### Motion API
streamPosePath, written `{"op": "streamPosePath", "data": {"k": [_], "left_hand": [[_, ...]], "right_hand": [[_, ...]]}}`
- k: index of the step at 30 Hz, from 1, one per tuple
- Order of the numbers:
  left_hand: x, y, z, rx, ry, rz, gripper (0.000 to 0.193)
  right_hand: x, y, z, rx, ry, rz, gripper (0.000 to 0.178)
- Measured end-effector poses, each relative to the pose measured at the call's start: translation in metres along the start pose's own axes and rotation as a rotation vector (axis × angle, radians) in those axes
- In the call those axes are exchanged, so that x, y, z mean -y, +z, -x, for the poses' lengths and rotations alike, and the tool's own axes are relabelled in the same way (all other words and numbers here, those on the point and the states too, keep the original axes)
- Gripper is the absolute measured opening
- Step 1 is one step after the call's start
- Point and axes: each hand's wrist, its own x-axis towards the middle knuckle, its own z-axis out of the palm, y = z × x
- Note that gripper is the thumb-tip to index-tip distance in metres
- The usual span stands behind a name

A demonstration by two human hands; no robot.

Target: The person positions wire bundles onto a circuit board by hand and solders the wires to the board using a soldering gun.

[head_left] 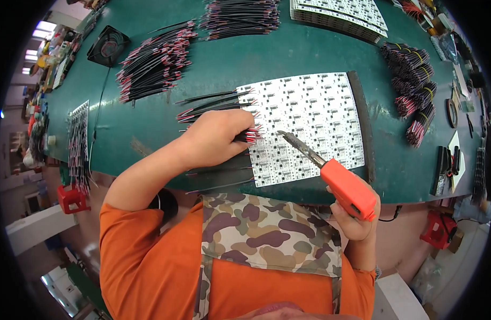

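Note:
My left hand (216, 136) is closed around a bundle of short black wires (250, 134) with red and bare ends, at the left edge of a white circuit board panel (309, 96). Rows of small printed circuits cover that panel. More wires (213, 97) lie along its left edge, their ends on the board. In my right hand (357, 218) is a soldering iron (348, 188) with a red-orange handle. Its dark, worn tip points up and left, over the panel's middle; whether it touches the board I cannot tell.
Wire piles (157, 61) lie at the back left, near a small black fan (109, 47). Stacked circuit panels (336, 21) stand at the back. Tied wire bundles (413, 80) lie on the right. A wired panel (79, 133) hangs over the green table's (224, 58) left edge.

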Motion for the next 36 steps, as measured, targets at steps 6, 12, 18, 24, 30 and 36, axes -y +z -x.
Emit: {"op": "streamPosePath", "data": {"k": [6,12,18,24,30,36], "left_hand": [[-0.001,0.021,0.005,0.008,0.109,-0.173,0.033],[0.003,0.028,0.009,-0.009,0.204,-0.274,0.012],[0.003,0.026,0.008,-0.013,0.223,-0.276,0.014],[0.007,0.028,0.009,-0.033,0.235,-0.251,0.015],[0.004,0.026,0.004,0.035,0.206,-0.241,0.016],[0.003,0.023,0.006,0.064,0.179,-0.236,0.016]], "right_hand": [[-0.004,-0.002,0.003,0.020,-0.008,0.027,0.041],[-0.002,0.000,-0.003,0.053,-0.047,0.053,0.041],[0.000,0.004,-0.012,0.087,-0.050,0.045,0.042],[-0.002,0.009,-0.015,0.112,-0.038,0.063,0.041],[-0.003,0.009,-0.015,0.076,-0.010,0.015,0.044],[-0.002,0.008,-0.019,0.146,-0.099,0.097,0.050]]}}
